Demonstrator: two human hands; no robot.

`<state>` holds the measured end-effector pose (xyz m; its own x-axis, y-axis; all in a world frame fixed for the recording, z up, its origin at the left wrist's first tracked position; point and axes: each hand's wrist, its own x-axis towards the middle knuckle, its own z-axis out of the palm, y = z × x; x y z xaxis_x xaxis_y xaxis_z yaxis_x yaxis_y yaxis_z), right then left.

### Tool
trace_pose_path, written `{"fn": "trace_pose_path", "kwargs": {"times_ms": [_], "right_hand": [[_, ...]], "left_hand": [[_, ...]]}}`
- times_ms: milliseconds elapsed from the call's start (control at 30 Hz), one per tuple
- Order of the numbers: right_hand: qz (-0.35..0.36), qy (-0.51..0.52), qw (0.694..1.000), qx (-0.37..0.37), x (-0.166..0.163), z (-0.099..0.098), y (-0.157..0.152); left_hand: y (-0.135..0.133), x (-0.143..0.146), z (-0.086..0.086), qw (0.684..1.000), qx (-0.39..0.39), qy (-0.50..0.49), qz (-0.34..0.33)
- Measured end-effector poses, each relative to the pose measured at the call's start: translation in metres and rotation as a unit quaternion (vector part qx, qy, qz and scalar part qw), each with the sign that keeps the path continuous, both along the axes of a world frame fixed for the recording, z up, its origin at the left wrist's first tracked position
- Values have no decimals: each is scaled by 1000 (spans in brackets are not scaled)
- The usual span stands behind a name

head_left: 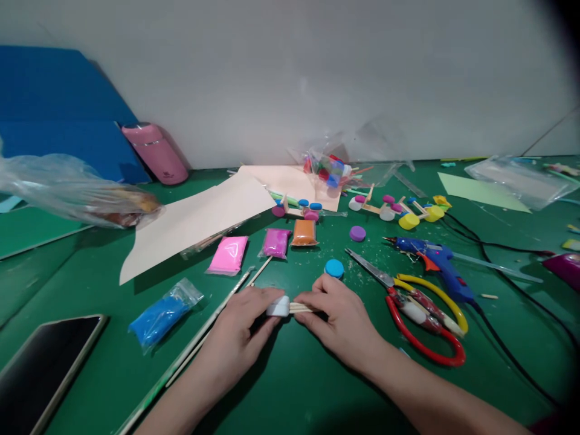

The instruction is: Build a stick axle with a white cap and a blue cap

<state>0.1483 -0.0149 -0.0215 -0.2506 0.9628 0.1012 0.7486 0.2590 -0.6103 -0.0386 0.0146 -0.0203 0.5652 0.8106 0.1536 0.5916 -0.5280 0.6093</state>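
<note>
My left hand (242,320) pinches a white bottle cap (278,307) between thumb and fingers. A few thin wooden sticks (299,307) are gripped in my right hand (338,314), their ends meeting the cap's side; whether they are fixed to it I cannot tell. Just beyond my right fingers lies a blue bottle cap (334,268). Long wooden sticks (203,332) run under and beside my left forearm. Scissors (408,302) with red and yellow handles rest right of my right hand.
A blue glue gun (435,260) with a black cord lies at right. Farther back stand small stick-and-cap cars (296,208) and a purple cap (357,233). Clay packets, one pink (228,255) and one blue (163,314), lie leftward. A phone (45,368) and pink flask (156,154) are at left.
</note>
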Motion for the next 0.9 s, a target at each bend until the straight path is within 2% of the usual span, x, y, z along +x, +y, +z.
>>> {"fn": "trace_pose_path", "kwargs": {"times_ms": [900], "right_hand": [[-7,-4,1000,9,1,-5,1]], "left_hand": [[0,-1,1,1000,-6,0,0]]}}
